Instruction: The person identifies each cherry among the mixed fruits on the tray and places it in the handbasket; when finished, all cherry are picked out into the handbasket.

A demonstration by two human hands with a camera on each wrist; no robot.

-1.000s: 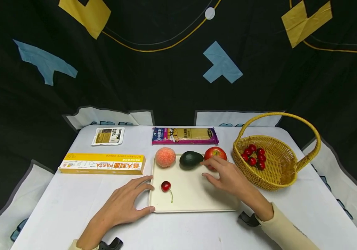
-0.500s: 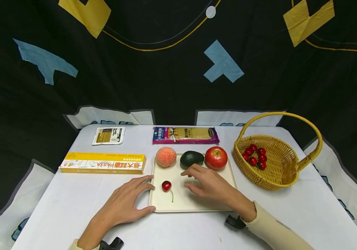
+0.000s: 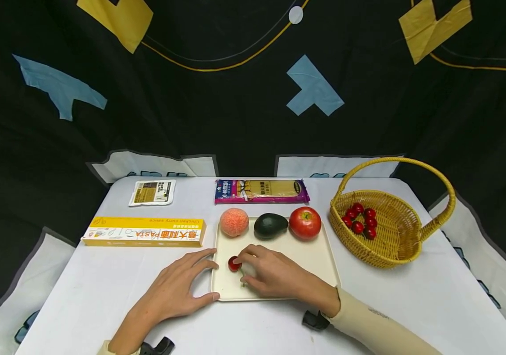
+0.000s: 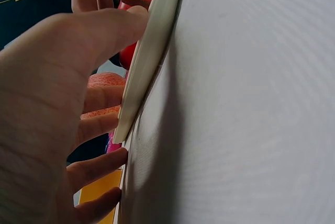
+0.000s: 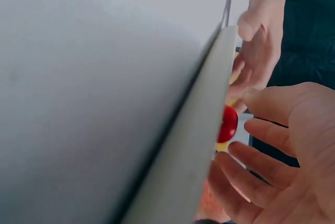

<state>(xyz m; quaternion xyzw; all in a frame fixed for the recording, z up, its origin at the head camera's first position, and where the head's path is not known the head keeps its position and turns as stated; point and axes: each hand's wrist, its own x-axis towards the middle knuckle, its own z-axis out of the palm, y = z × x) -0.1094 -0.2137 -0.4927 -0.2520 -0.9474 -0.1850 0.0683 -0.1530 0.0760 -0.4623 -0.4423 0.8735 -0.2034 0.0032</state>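
Note:
A red cherry (image 3: 233,264) with a green stem lies on the cream tray (image 3: 315,268), at its left side. My right hand (image 3: 270,271) reaches over the tray, fingertips right at the cherry and thumb low near the stem. In the right wrist view the cherry (image 5: 228,124) shows between the spread thumb and the fingers. My left hand (image 3: 177,286) rests at the tray's left edge, thumb at the near corner and fingers spread along the side. A peach-like fruit (image 3: 234,222), a dark avocado (image 3: 270,226) and a red apple (image 3: 305,223) line the tray's far side.
A wicker basket (image 3: 390,256) with several cherries (image 3: 357,227) stands right of the tray. Behind lies a pasta packet (image 3: 261,191). A yellow pasta box (image 3: 144,231) and a white pouch (image 3: 152,193) are at the left on the white table (image 3: 244,328).
My right hand has moved left and nearer, from beside the apple, across the tray to the cherry. The left hand stays at the tray's edge.

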